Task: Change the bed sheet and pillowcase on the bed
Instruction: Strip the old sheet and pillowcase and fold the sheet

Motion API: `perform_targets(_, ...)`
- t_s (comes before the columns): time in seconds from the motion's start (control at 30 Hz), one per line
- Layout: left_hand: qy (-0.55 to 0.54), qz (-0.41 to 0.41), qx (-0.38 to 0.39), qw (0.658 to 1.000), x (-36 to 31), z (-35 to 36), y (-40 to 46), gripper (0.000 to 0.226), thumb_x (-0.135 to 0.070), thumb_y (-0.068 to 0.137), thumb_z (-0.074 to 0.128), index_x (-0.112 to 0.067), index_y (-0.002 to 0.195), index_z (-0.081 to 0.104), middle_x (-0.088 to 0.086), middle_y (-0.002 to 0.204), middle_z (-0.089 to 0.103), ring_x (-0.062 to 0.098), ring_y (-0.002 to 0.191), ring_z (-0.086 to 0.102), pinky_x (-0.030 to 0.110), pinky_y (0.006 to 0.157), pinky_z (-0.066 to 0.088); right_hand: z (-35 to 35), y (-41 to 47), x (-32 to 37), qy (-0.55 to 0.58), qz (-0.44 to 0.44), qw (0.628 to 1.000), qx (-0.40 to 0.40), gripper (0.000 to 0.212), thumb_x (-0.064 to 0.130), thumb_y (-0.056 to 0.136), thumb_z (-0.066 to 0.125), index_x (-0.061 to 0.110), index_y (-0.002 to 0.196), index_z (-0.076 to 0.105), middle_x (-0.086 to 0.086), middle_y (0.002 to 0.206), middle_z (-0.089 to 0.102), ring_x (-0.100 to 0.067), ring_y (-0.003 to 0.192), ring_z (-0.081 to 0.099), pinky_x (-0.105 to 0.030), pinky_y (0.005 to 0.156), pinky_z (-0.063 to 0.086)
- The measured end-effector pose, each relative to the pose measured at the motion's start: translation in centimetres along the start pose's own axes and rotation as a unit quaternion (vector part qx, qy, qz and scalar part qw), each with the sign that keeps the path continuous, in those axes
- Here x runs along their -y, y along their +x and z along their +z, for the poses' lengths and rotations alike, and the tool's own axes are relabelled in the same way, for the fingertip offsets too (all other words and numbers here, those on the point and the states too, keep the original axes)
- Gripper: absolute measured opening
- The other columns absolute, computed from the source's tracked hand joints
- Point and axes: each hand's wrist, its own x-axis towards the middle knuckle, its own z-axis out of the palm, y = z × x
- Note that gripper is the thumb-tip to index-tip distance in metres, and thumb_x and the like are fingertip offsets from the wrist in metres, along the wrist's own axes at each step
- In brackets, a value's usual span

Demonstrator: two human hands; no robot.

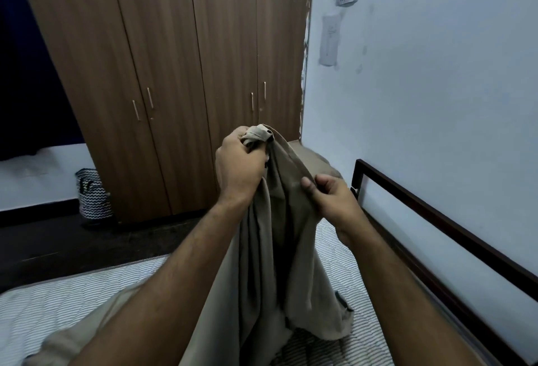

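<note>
1. The left hand (237,161) was closed around a bunched corner of the beige sheet (276,234), holding it up in front of the wardrobe (163,74).
2. The right hand (332,196) pinched a fold of the same cloth lower down and to the right, thumb on the near face.
3. The sheet hung between the 2 forearms in long folds; its lower end draped onto the bare striped mattress (58,301), and more beige cloth lay on the bed near the left arm.
4. Whether this was the old sheet coming off or the fresh one going on could not be told from this view.
5. The step looked like finding an edge. To do it well, the left hand should probably keep the corner fixed while the right hand slides along the hem toward the next corner, so the cloth opens flat rather than twisted.
6. Keeping the cloth clear of the dark bed frame (436,220) by the wall (436,89) would likely avoid a snag.
7. A patterned basket (93,194) stood on the floor beside the wardrobe.
</note>
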Motion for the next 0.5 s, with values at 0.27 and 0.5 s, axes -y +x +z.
perform_targets(0.27, -0.114, -0.126, -0.091, 0.981, 1.7, -1.6, 0.6, 0.014, -0.022, 0.095, 0.057, -0.032, 0.091, 0.066, -0.019, 0.074, 0.071, 0.008, 0.075, 0.073, 0.044, 0.07, 0.061, 0.3, -0.4, -1.5, -0.062, 0.055, 0.973, 0.216, 0.024, 0.026, 0.097, 0.066, 0.002, 0.095, 0.07, -0.006, 0.085, 0.07, -0.015, 0.077, 0.064, -0.025, 0.065, 0.052)
perform_targets(0.5, -0.178, -0.096, 0.214, 0.955, 3.1, -2.2, -1.8, 0.009, -0.009, 0.096, 0.061, -0.016, 0.091, 0.065, 0.0, 0.081, 0.069, 0.012, 0.074, 0.069, 0.03, 0.064, 0.052, 2.9, -0.2, -0.6, 0.036, -0.021, 0.998, 0.053, 0.029, 0.031, 0.098, 0.058, 0.007, 0.096, 0.073, -0.01, 0.087, 0.07, -0.016, 0.081, 0.061, -0.024, 0.069, 0.049)
